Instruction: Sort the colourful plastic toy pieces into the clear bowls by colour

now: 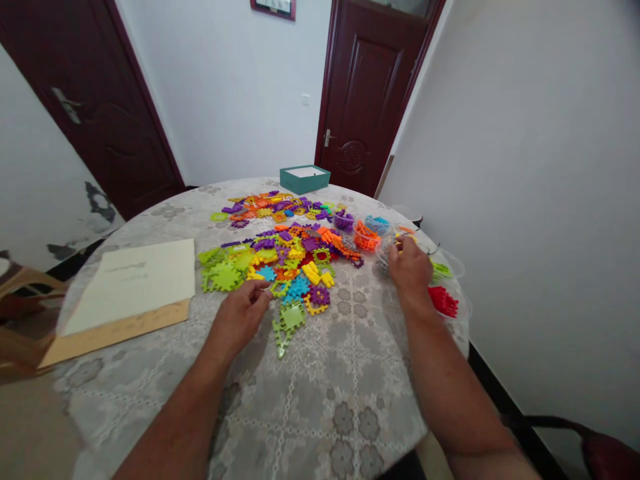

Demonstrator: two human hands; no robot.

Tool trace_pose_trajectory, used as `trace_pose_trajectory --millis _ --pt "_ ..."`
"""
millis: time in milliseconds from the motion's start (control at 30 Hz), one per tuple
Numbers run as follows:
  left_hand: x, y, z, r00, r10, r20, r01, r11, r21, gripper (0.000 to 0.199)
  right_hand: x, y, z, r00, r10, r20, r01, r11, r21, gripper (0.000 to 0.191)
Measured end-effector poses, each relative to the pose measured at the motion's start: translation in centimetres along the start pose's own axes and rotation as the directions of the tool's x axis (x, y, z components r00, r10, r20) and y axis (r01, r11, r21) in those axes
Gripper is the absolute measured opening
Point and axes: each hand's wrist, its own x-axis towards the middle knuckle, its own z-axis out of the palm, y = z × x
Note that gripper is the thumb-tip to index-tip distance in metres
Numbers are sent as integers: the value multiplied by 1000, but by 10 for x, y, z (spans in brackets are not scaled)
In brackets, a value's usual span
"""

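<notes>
Toward the near side of the heaped plastic pieces (pixel 280 259) on the cloth-covered desk (pixel 280 413), touches a yellow-green piece (pixel 281 294) with the left hand (pixel 245 312), fingers narrowed; cannot tell whether gripping it. Farther right, curls the right hand (pixel 409 265) over a clear tub (pixel 383 257), cannot tell around what, near orange pieces (pixel 367 238) and red pieces (pixel 443 301). Has a green box (pixel 306 183) beyond and a cream sheet (pixel 137 283) at left.

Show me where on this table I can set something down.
Bare tablecloth shows between the forearms, nearer than the green pieces, and between the left forearm and the cream sheet. Crowded: mid-table, under the colourful heap, and the right side, with tubs around the right hand.
</notes>
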Motion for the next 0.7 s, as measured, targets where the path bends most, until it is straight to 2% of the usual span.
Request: trace_pose_trajectory --millis 67,133,200,267,333,400,467,500,567,700 --pt "-2 0 2 999 38 -1 -38 998 55 40 0 3 -1 997 46 60 -39 992 -116 33" --pt "-4 1 5 998 64 14 -65 995 77 38 0 3 -2 995 36 88 -21 987 -160 32" --pt "-5 1 7 996 83 46 -85 994 61 37 -3 -1 0 994 -55 91 64 993 -103 30" --pt "-6 1 8 992 93 88 -96 995 25 37 -12 -9 5 972 -204 119 201 979 38 27" --pt "-7 0 10 986 99 134 -99 995 -5 37 -26 -21 14 901 -382 205 339 915 217 24" --pt "-9 -1 13 982 104 159 -105 994 1 39 -45 -36 22 777 -544 317 421 823 381 24" --pt "-11 -2 16 976 144 164 -152 988 38 44 -63 -49 28 652 -634 417 444 764 468 27" --pt "-12 -3 18 971 175 165 -188 980 71 46 -71 -55 30 612 -645 459 444 760 476 29" --pt "-13 -6 21 952 235 196 -269 949 165 53 -81 -63 31 582 -620 526 433 784 446 30" --pt "-12 -9 24 921 247 301 -351 860 371 59 -82 -67 32 575 -592 566 391 806 445 35"
